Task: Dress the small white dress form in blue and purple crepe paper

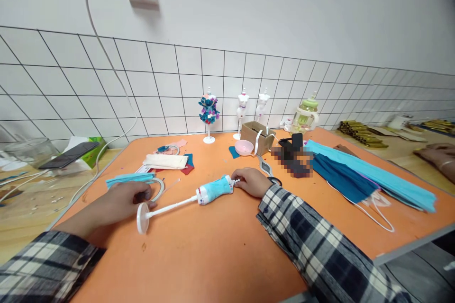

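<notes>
A miniature dress form (216,190) wrapped in light blue fabric lies on its side above the orange table, its white rod and round base (142,218) pointing left. My right hand (250,182) pinches the knobbed neck end. Curled fingers of my left hand (124,197) are at the base's rim, partly hidden behind it. Behind my left hand lie a light blue fabric strip (130,179), a white ring-shaped cord and a folded cream cloth (166,161). Scissors with grey handles (265,166) lie just beyond my right hand.
At the back stand a flower-covered dress form (208,111), two bare white ones (242,106), a cardboard box (262,139), a pink bowl (244,147) and a green-lidded jug (306,116). Blue fabrics (343,177) cover the right side. Another person's hand (439,156) is far right.
</notes>
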